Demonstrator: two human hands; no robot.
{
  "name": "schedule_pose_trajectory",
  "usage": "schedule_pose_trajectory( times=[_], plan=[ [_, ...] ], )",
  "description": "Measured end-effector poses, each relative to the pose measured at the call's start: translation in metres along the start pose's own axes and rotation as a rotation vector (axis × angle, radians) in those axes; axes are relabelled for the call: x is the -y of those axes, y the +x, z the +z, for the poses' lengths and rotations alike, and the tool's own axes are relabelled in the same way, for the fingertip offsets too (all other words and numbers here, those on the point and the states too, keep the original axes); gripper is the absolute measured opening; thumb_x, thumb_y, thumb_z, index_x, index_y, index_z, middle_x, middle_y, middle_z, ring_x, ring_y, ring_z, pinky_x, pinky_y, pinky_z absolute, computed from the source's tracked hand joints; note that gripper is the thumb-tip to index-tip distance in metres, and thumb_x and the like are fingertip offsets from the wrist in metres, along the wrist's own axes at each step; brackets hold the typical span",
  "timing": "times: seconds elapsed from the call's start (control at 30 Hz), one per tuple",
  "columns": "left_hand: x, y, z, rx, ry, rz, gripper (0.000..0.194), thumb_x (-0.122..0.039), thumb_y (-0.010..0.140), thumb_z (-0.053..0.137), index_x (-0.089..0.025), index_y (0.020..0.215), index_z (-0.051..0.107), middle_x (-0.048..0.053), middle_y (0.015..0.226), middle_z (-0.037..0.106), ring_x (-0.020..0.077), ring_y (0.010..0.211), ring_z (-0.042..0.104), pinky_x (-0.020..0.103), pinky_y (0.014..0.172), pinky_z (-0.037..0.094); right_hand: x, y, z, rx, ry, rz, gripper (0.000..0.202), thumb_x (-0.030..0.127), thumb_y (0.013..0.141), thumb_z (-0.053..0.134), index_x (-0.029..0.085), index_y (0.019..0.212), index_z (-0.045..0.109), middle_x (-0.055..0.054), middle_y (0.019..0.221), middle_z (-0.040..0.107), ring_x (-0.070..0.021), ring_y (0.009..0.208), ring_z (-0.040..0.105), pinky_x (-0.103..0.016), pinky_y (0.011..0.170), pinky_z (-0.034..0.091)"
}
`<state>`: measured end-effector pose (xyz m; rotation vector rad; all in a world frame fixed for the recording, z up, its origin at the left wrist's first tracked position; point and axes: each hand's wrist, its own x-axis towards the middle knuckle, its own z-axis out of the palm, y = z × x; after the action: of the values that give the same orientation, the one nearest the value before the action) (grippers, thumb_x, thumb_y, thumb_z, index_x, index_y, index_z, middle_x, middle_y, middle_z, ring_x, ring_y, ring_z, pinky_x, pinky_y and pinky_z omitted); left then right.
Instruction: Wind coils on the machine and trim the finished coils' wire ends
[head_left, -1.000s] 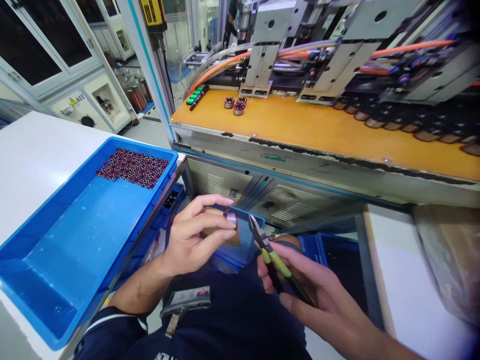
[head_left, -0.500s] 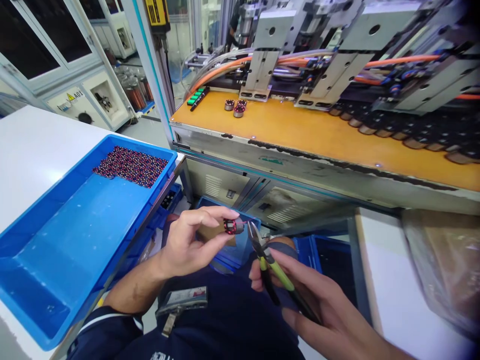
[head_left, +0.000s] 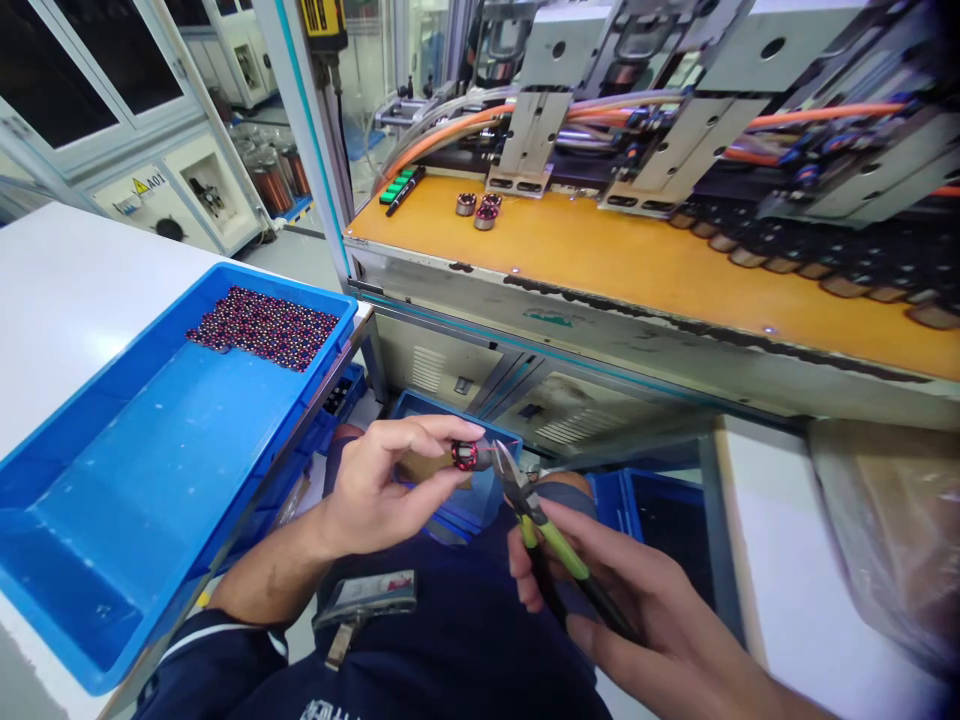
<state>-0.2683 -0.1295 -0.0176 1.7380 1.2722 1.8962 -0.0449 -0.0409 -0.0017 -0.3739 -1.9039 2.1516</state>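
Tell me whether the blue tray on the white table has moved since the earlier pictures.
No. The blue tray shows no visible shift: its far right corner sits just as before beside the corner of the white table.

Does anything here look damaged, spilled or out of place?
Yes: the pale front edge of the flat orange-yellow worktop has ragged dark patches where its coating seems chipped away, and a smudged green mark sits below.
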Motion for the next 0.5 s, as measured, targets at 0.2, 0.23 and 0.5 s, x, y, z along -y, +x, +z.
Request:
schedule_pose_trajectory(
  times=[0.2,0.23,0.5],
  plan=[
    [0.002,-0.001,0.0,0.001,0.023,0.005,0.05,0.005,0.076,0.069,-0.02,0.111,0.046,0.013,0.117,0.071,0.0212,0.108,0.07,0.036,0.087,0.063,-0.008,-0.003,0.0,-0.075,-0.049,0.01,0.07,-0.002,0.083,0.05,0.038,0.141,0.049,-0.004,0.1,0.065,-0.0114,0.077,0.065,-0.022,0.069,0.058],
    [0.002,-0.001,0.0,-0.003,0.026,-0.001,0.049,0.004,0.076,0.07,-0.021,0.111,0.046,0.013,0.117,0.071,0.0211,0.107,0.07,0.036,0.087,0.063,-0.009,-0.003,0.0,-0.081,-0.067,0.021,0.069,-0.001,0.084,0.05,0.036,0.141,0.049,-0.005,0.099,0.065,-0.0115,0.076,0.065,-0.022,0.067,0.058],
    [0.005,-0.002,-0.003,-0.09,-0.124,-0.188,0.041,0.0,0.073,0.074,-0.019,0.109,0.063,0.01,0.111,0.072,0.0197,0.104,0.07,0.03,0.083,0.062,0.008,0.011,-0.024,-0.132,-0.597,-0.147,0.057,0.013,0.09,0.052,0.033,0.143,0.045,-0.003,0.098,0.067,-0.0146,0.083,0.067,-0.026,0.08,0.057]
  ],
)
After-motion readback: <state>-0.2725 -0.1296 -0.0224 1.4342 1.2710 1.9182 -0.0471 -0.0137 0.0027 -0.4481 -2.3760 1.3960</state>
